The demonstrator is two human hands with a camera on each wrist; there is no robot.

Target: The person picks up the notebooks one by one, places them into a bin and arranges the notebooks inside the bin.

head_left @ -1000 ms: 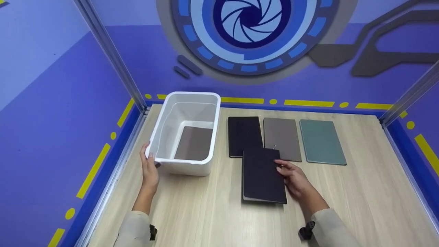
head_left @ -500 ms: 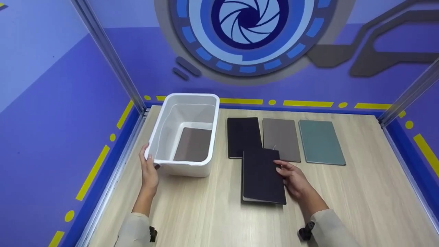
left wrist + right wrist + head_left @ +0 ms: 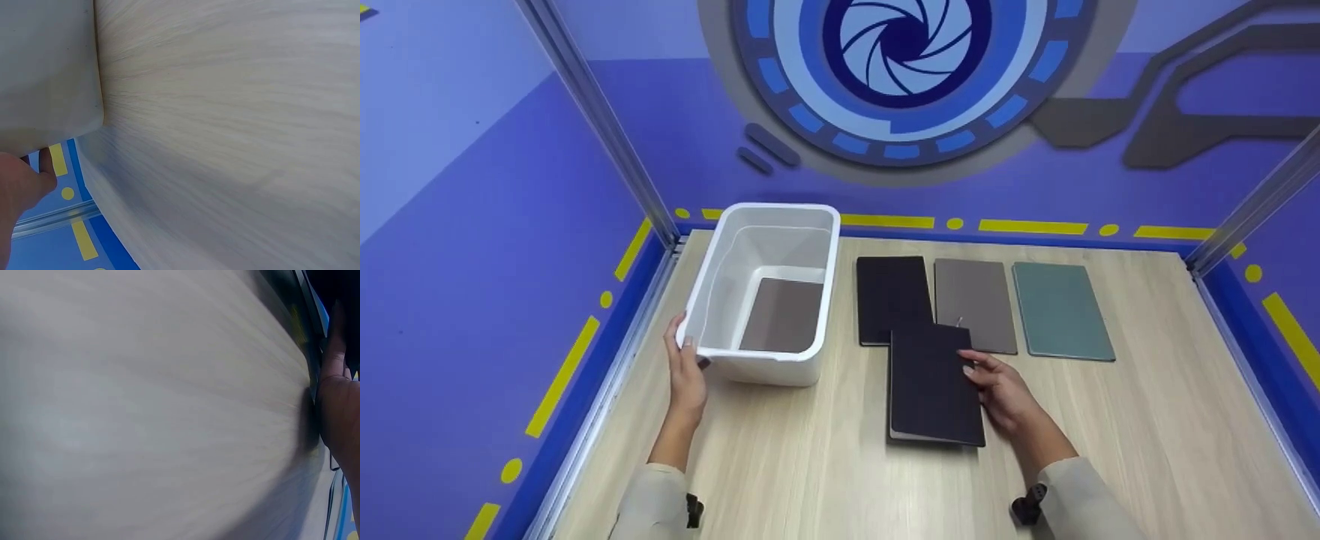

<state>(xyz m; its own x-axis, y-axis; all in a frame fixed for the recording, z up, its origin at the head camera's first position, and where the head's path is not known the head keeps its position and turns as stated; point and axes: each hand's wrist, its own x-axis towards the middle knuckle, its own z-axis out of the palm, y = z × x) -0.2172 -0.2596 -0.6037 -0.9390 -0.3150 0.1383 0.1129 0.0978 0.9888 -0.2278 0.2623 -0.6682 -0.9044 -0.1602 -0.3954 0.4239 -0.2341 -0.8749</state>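
Note:
My left hand [image 3: 687,375] grips the near left corner of a white plastic bin [image 3: 765,367], thumb over the rim. Flat on the floor of the bin lies a brown-grey notebook [image 3: 784,315]. In my right hand [image 3: 1006,391] a black notebook [image 3: 936,386] is pinched by its right edge, held above the table with its cover facing up. It overlaps the lower corners of a second black notebook [image 3: 893,296] and a taupe notebook [image 3: 976,300] in the head view. The left wrist view shows the bin's outer wall [image 3: 45,73] with fingers at its edge.
A green notebook [image 3: 1063,309] lies at the right end of the row on the wooden table [image 3: 1170,420]. Blue printed walls [image 3: 645,135] with metal posts enclose the back and sides.

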